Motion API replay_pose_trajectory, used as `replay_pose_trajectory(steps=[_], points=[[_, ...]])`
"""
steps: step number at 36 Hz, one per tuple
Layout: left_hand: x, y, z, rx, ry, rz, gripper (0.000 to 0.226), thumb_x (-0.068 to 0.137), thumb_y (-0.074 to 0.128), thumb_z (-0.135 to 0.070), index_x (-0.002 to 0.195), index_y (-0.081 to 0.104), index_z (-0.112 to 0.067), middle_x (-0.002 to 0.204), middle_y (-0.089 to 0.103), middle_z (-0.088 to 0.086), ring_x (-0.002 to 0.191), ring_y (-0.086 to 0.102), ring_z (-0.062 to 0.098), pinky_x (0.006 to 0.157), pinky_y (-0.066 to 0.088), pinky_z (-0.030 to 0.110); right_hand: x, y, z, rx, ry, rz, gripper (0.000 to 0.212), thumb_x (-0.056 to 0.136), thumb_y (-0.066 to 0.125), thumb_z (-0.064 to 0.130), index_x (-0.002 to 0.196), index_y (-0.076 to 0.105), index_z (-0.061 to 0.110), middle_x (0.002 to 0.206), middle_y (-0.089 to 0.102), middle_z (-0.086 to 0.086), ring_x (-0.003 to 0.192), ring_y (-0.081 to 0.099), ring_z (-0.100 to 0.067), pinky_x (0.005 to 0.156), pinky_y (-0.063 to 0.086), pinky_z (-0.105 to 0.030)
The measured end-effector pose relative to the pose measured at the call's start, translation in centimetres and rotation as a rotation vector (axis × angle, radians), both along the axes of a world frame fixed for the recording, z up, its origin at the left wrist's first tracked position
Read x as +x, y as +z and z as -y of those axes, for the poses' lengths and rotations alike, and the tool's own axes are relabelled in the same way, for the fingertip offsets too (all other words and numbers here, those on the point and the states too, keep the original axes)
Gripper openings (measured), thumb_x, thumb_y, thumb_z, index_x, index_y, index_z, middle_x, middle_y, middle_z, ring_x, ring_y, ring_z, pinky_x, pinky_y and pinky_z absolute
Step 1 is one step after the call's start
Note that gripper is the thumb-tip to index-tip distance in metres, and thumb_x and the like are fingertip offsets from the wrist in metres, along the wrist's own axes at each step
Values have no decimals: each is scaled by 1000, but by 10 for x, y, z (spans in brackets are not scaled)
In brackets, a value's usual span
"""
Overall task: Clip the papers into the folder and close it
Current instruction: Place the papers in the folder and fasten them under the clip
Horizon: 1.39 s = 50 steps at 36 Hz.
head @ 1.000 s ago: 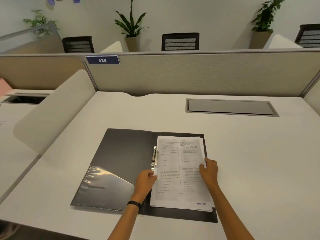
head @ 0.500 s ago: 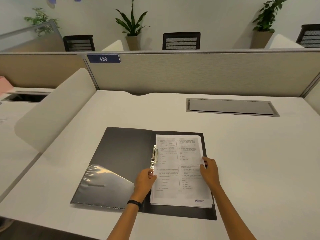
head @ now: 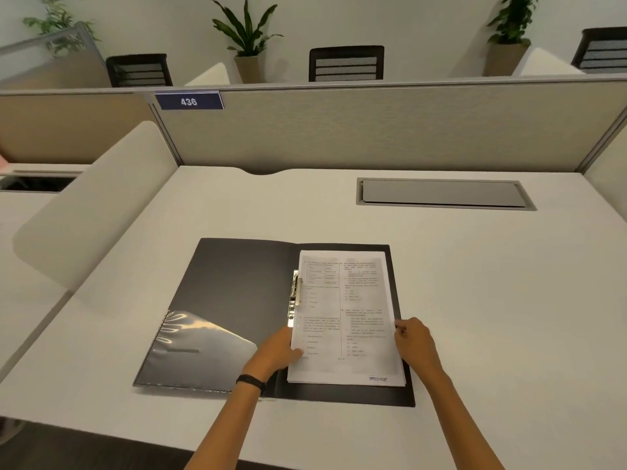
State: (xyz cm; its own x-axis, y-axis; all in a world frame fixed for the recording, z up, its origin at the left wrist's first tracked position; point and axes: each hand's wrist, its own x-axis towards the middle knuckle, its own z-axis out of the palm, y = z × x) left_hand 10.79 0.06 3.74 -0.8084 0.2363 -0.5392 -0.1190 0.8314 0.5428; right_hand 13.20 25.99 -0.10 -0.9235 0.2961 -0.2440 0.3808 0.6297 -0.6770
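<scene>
A dark grey folder (head: 237,276) lies open on the white desk, with a clear plastic pocket (head: 200,347) on its left flap. A stack of printed papers (head: 346,317) rests on its right half. The metal clip (head: 296,293) sits at the spine, along the papers' left edge. My left hand (head: 276,351) holds the stack's lower left edge, thumb on top. My right hand (head: 412,340) touches the stack's right edge with curled fingers.
A grey cable hatch (head: 444,193) is set into the desk at the back right. A beige partition (head: 373,127) with a blue tag 436 (head: 188,101) closes off the far side. A white rounded divider (head: 91,212) stands at the left.
The papers have been squared into a neater stack on the folder's right half. My right hand slid off the sheet's top to its right edge. My left hand has barely moved.
</scene>
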Motion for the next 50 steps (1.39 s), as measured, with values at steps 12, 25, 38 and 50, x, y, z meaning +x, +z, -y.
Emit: replay_pose_trajectory(steps=[12,25,38,50], points=[[34,-7,-23,-387,-188,-190,88,76,71,-30,140,15,-4,139,29,12,127,34,24,107,36,29,14,9,-6,-43,85,62,20,87,49,5,70,53,-4,64,51,-7,55,46,-14,57,42,-20],[44,-15,-30,-406,-105,-287,75,86,62,-22,140,14,-6,140,30,11,127,35,19,105,38,26,36,32,-2,218,510,315,107,73,73,30,142,-8,11,147,10,-6,134,20,-22,107,34,-33],[44,-17,-32,-398,-79,-315,71,87,60,-24,140,16,-6,139,32,11,125,37,19,104,39,25,48,33,-4,248,504,164,98,82,64,29,143,-10,14,151,7,-5,135,23,-20,105,37,-30],[43,-19,-30,-385,-65,-325,71,88,59,-25,141,16,-6,140,32,9,126,36,19,104,38,25,52,35,-7,248,525,89,97,83,63,32,143,-12,17,148,18,-3,131,27,-17,103,39,-29]])
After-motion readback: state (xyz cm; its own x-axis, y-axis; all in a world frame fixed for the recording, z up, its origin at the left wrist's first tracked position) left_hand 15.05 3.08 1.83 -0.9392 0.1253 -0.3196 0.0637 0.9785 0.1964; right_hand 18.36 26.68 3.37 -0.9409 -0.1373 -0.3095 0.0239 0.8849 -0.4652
